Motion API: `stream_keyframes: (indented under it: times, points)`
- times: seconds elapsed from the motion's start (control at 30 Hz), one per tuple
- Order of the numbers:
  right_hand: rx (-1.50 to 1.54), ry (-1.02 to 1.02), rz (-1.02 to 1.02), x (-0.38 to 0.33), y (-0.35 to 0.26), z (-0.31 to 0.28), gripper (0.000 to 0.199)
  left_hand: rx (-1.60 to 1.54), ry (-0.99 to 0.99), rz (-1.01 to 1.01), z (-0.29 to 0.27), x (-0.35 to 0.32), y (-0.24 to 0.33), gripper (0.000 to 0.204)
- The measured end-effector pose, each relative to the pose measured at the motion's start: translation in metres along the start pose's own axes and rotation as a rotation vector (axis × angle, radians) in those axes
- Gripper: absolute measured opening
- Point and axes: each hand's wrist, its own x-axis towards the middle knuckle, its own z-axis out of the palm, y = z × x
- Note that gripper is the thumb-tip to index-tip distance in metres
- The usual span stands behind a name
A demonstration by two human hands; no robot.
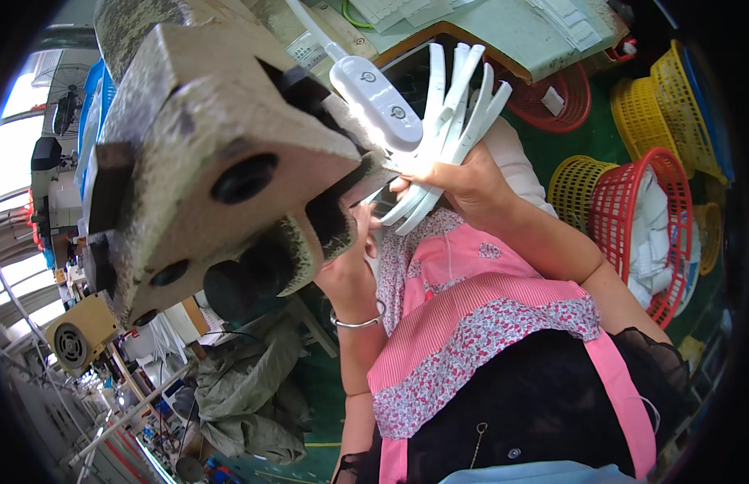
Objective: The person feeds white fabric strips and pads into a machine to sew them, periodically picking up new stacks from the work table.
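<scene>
My right hand [473, 184] is closed around a bundle of long white strips [449, 133]. The strips fan out above the fist, and their lower ends stick out below it toward my other hand. Beside those ends, my left hand [350, 262], with a silver bangle at the wrist, has its visible fingers bent. The large worn machine head [229, 161] hides part of this hand, and what its fingers hold cannot be made out. A white lamp with two buttons [378, 101] shines on the strips from close above the right hand.
Behind the hands is a pale green worktable [572, 44] with stacked white pieces. To the right stand a red basket of white pieces [632, 234], yellow baskets [644, 117] and a dark red basket [564, 97]. Grey-green cloth [249, 395] hangs at the lower left.
</scene>
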Motion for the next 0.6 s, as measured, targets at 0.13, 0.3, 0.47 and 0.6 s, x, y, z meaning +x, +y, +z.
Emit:
stream_keyframes:
  times: [0.13,0.3,0.47,0.6]
  points:
    - [-0.039,0.056,0.007,-0.004,-0.006,-0.003,0.018,0.045,0.014,0.013,0.008,-0.003,0.007,0.008]
    - [-0.087,0.054,0.026,-0.004,-0.006,0.006,0.020,-0.100,0.137,-0.092,-0.002,-0.004,0.007,0.009]
    - [-0.029,-0.031,0.063,-0.003,-0.004,0.016,0.018,-0.134,0.195,-0.084,-0.019,-0.007,0.005,0.010]
    - [0.021,-0.011,0.063,-0.005,-0.004,0.014,0.016,-0.136,0.200,-0.095,-0.035,-0.005,0.003,0.011]
